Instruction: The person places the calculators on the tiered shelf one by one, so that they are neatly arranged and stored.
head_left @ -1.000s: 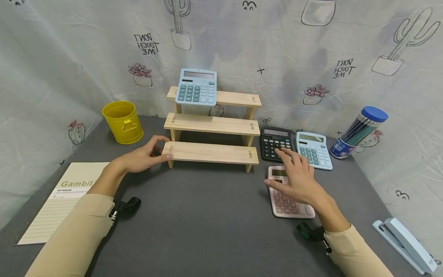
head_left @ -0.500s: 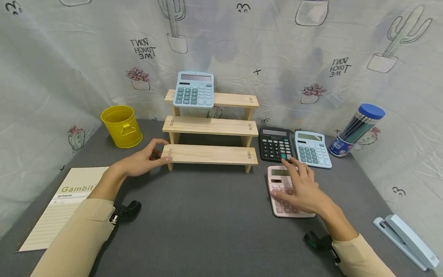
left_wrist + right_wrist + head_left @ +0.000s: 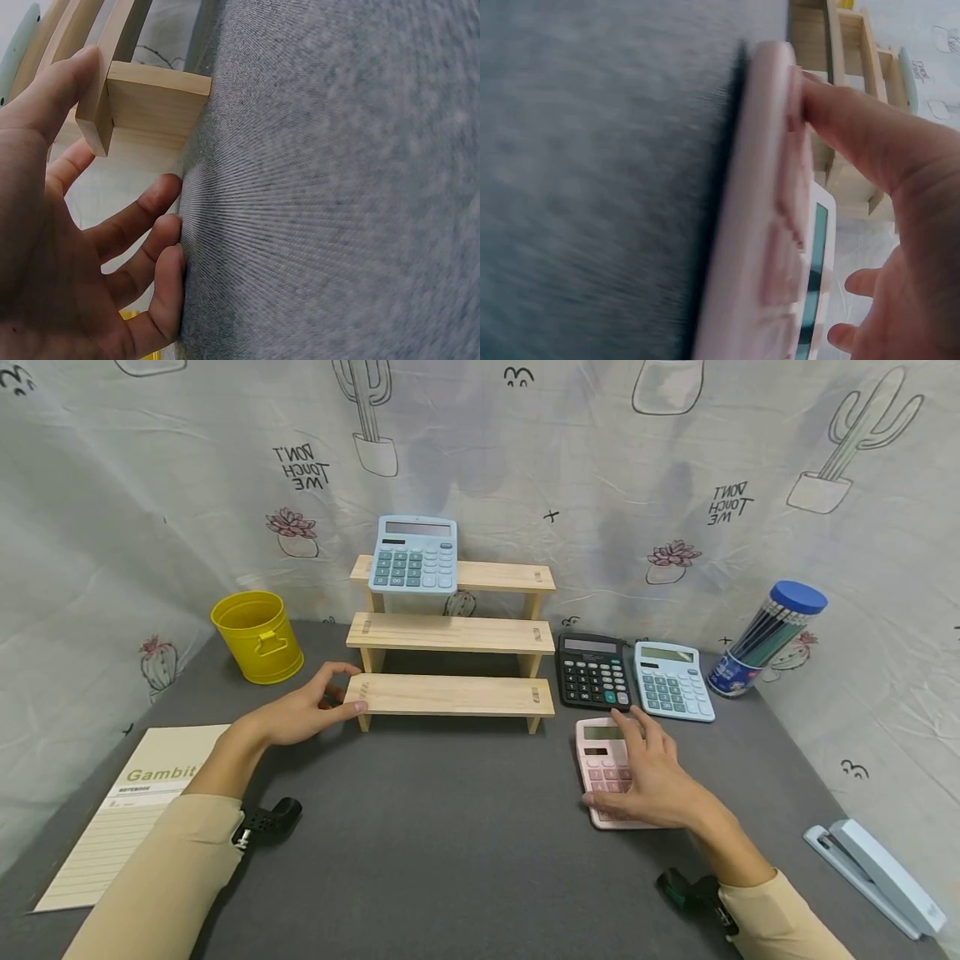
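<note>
My left hand (image 3: 303, 708) grips the left end of the lowest step of a three-tier wooden display stand (image 3: 450, 695). In the left wrist view the thumb (image 3: 71, 79) lies on the step's face, the index finger is behind its end, and the other fingertips are down at the grey cloth. My right hand (image 3: 651, 768) spreads over a pink calculator (image 3: 600, 752), covering its right side. The right wrist view has the thumb (image 3: 840, 109) at the calculator's keys and the other visible fingers apart from it. A light-blue calculator (image 3: 414, 556) leans on the top step.
A black calculator (image 3: 592, 672) and another light-blue calculator (image 3: 675, 681) lie behind the pink one. A pencil tub (image 3: 765, 639) stands at the back right, a stapler (image 3: 873, 877) at the front right. On the left are a yellow bucket (image 3: 258, 639) and a notebook (image 3: 112, 827).
My right hand has moved down from beside the black calculator onto the pink one, its thumb now at the left edge. The left hand stays on the stand; the whole view has shifted slightly.
</note>
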The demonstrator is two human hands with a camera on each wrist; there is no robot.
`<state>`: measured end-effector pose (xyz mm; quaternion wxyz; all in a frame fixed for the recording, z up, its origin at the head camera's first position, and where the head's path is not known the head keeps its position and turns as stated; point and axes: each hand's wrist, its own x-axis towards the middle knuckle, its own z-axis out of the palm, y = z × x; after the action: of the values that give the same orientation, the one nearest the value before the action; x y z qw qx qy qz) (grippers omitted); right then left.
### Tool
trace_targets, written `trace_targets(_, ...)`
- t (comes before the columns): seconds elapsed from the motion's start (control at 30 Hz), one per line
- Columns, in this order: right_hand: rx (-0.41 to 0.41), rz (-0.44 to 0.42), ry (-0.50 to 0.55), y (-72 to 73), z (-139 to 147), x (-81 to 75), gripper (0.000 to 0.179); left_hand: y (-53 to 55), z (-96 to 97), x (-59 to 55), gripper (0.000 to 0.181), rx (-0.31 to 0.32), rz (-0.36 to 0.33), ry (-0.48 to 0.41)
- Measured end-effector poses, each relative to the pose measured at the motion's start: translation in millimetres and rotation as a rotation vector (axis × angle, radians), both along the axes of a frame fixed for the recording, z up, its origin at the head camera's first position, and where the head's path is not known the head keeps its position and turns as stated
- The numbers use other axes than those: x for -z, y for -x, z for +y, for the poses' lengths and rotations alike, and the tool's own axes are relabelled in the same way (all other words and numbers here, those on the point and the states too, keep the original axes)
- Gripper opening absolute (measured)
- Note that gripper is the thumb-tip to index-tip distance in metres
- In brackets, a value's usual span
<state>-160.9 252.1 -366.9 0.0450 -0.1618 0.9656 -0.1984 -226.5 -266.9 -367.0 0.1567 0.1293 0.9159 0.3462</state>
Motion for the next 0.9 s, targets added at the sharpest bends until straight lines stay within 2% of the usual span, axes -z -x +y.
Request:
trace_targets(0.27,-0.049,-0.012,0.013,-2.1,-1.2,-4.0,0.121,-1.0,-1.2,2.1,0.068,0.004,0.008,-0.028)
trace_targets(0.43,-0.02,0.013,0.003,-2.8,-3.8,-4.2,0.128,-3.3,-1.6,2.9,0.07,-0.012,0.007,-0.018)
trace_targets(0.7,0.066,0.029,-0.023,-0.4,-4.8,2.4,0.128,-3.3,-0.1,3.3,0.069,-0.008,0.011,-0.013)
trace_targets(0.9,0.081,0.067,-0.001,0.6,-0.2,3.8,0.132,-2.3,1.0,0.2,0.069,-0.005,0.013,-0.008)
